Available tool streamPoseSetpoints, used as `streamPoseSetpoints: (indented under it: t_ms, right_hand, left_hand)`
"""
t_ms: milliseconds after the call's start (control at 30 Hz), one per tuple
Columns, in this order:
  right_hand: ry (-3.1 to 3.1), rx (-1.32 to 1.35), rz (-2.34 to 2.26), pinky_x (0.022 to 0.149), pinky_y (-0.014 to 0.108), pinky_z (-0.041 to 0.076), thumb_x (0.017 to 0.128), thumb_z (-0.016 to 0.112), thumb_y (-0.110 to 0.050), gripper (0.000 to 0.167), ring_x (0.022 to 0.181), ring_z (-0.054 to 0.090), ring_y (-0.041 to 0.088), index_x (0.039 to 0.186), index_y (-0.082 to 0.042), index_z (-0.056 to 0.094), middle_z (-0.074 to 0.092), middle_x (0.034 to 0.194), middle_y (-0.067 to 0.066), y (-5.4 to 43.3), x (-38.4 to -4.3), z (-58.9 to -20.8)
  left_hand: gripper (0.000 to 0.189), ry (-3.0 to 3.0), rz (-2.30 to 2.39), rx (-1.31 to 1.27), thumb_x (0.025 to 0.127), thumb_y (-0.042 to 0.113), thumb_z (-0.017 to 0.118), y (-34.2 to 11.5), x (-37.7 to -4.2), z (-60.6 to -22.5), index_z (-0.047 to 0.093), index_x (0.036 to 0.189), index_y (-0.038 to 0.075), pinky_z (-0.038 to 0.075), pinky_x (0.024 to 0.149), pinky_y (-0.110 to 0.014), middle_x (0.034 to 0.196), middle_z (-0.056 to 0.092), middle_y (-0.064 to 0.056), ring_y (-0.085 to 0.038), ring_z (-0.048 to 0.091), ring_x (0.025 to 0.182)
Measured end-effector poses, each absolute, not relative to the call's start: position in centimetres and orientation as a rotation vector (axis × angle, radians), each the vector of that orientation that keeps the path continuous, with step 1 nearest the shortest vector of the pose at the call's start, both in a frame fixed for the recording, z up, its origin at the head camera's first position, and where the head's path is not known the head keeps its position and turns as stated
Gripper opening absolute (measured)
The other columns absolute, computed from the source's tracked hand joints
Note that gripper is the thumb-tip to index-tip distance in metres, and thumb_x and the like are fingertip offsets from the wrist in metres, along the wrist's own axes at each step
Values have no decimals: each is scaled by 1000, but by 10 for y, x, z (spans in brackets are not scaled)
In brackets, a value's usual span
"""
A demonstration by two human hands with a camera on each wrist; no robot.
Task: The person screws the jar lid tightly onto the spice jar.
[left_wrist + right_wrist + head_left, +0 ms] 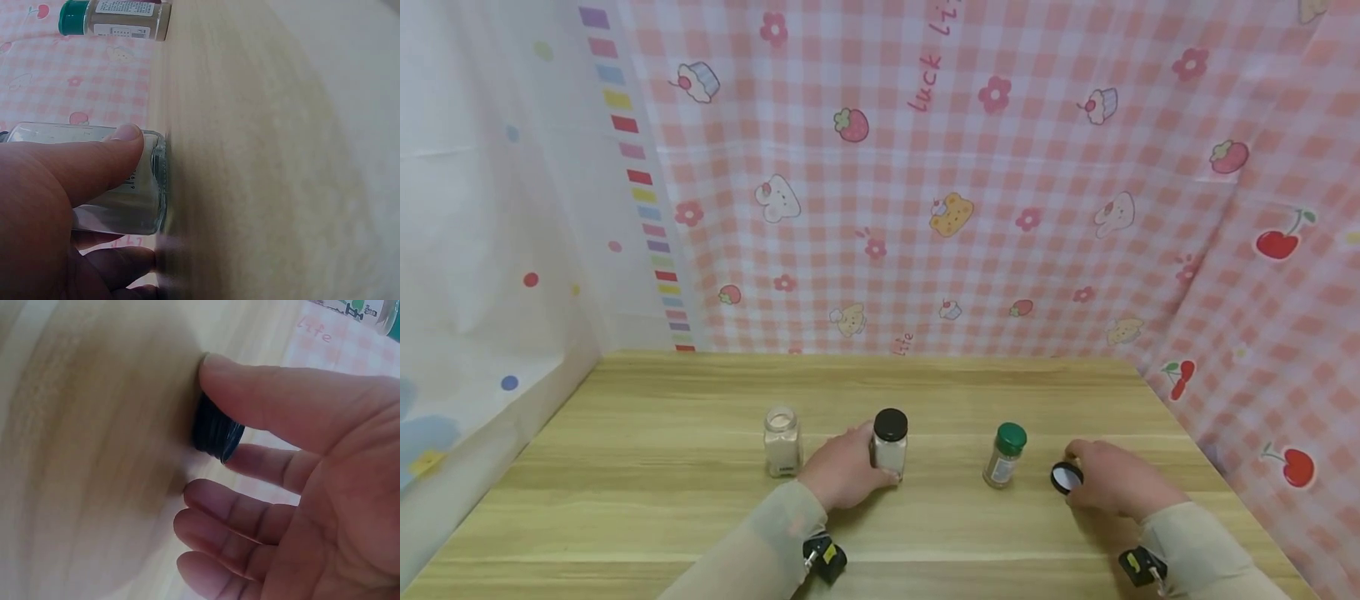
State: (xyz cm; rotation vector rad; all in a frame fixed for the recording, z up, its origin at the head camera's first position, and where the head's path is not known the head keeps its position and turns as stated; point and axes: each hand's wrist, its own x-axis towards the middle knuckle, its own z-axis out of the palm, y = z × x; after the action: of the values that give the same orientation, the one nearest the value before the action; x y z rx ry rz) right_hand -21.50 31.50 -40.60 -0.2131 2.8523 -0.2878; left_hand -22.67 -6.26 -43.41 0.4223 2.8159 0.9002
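Checked cloth (pixel 895 167): soft, even, moderately bright light; shallow folds, print slightly fuzzy.
White cloth (pixel 467 225): pale grey, low contrast.
Worktop (pixel 940 533): faint, diffuse shadows in the head view; grain blurred in both wrist views, which look dimmer and hazy.
Glass jar (pixel 119 215): soft highlights along its edges, dark shadow beside its base.
Black lid (pixel 212 431): ridges dim, diffuse shadow alongside.

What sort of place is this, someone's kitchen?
Perhaps a makeshift filming booth rather than a kitchen: printed cloth hangs behind and on both sides of a wood-grain tabletop, and small black devices sit by both sleeve cuffs.
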Motion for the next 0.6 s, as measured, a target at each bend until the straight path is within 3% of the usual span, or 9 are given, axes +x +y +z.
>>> streamPoseSetpoints:
  t_ms: [300,600]
  right_hand:
    - [2894,-255,-287,73,39,52,80,80,-9,22,79,57,19,99,-8,69,70,91,2,307,-213,-406]
    - [2916,-272,-243,73,43,55,81,80,-6,16,77,57,20,93,-6,69,69,87,3,304,-212,-407]
  left_hand:
    - [77,2808,906,421,88,44,84,-64,-227,-436,50,152,18,52,104,-63,130,71,-17,-41,68,119]
    - [76,2792,897,424,89,44,83,-64,-228,-435,50,153,18,53,103,-61,131,70,-16,-39,69,118]
